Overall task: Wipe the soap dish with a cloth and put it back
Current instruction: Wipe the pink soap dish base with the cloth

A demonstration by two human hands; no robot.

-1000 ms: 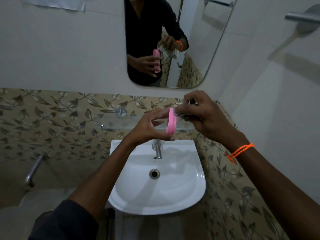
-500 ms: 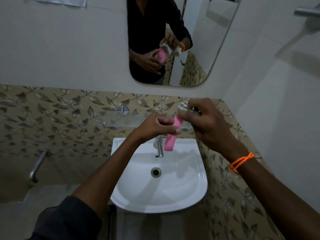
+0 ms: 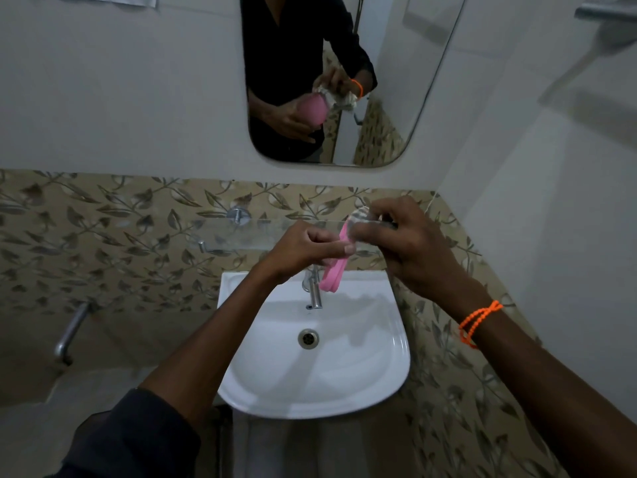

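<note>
The pink soap dish (image 3: 333,274) hangs tilted on its edge above the back of the white basin (image 3: 362,381). My left hand (image 3: 303,250) pinches it from the left. My right hand (image 3: 410,246), with an orange bead band at the wrist, grips a pale crumpled cloth (image 3: 360,217) and presses it against the top of the dish. Most of the cloth is hidden behind my fingers. The mirror (image 3: 396,98) shows the same scene: pink dish in one hand and bunched cloth in the other.
A glass shelf (image 3: 238,236) on metal brackets runs along the leaf-patterned tiles just behind my hands. A chrome tap (image 3: 314,291) stands under the dish. A metal pipe (image 3: 70,334) sticks out at the lower left. A towel bar (image 3: 603,10) is at the upper right.
The dish has swung from nearly upright to a slant with its lower end toward the tap. Both hands sank a little toward the basin, and the cloth stayed on the dish's top.
</note>
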